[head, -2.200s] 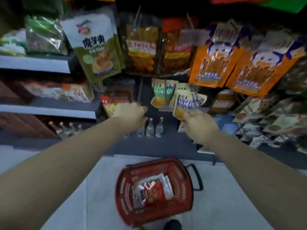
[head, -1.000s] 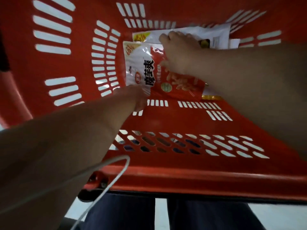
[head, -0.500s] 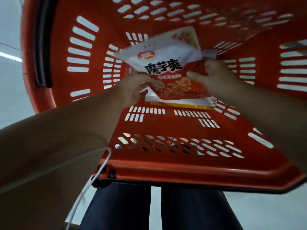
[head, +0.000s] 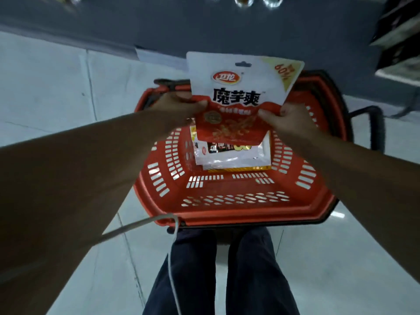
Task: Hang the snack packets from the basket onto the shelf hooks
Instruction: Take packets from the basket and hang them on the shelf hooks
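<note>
A white and red snack packet (head: 238, 94) is held upright above the red basket (head: 236, 201), its hang hole at the top. My left hand (head: 179, 105) pinches its left edge and my right hand (head: 286, 119) pinches its right edge. More packets (head: 231, 158) lie flat on the basket floor at the far side, partly hidden behind the raised one. No shelf hooks are in view.
The basket stands on a pale tiled floor (head: 56, 87) just ahead of my legs (head: 218, 269). A dark shelf base (head: 204, 26) runs across the top, with bottles at its upper edge. A black basket handle (head: 375, 126) sticks out right. A white cable (head: 172, 258) dangles.
Both hands lifted the red and white packet out of the basket and raised it upright. The view pulled back from inside the basket, so floor and shelf base show now.
</note>
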`<action>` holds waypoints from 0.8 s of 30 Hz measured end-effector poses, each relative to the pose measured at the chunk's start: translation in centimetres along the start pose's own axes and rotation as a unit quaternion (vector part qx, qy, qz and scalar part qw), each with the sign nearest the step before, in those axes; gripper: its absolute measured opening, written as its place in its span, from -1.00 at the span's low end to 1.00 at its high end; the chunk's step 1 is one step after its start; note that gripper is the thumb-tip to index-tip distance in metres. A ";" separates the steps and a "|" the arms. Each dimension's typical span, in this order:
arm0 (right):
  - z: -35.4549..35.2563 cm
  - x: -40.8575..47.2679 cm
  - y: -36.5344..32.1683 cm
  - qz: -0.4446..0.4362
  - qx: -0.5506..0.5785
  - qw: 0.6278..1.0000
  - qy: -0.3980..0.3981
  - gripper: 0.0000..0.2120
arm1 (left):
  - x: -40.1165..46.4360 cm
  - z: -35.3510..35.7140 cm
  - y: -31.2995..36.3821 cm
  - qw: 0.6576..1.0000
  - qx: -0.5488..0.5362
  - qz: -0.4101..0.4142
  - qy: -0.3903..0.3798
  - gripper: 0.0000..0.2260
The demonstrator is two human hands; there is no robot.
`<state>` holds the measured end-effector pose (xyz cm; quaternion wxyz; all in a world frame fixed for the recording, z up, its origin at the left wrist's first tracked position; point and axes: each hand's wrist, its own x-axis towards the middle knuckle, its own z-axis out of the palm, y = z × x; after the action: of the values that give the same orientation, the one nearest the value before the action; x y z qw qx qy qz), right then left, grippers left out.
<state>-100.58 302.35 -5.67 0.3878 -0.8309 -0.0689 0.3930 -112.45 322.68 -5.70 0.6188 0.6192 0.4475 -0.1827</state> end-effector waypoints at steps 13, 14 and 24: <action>-15.1 -12.9 -27.5 -0.105 0.067 0.992 0.014 -0.78 | -19.8 -9.5 25.8 0.971 -0.016 0.235 0.035 -0.92; -16.4 -14.6 -30.0 -0.123 0.070 0.990 0.020 -0.79 | -22.0 -10.2 27.9 0.966 -0.015 0.255 0.039 -0.93; -26.5 -30.7 -48.7 -0.271 0.113 0.950 0.109 -0.89 | -43.6 -15.3 44.4 0.912 0.006 0.409 0.028 -0.81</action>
<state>-93.57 307.44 57.10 0.5763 -0.7693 -0.2037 0.1858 -106.08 330.02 57.69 0.6231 0.7565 0.1708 0.1014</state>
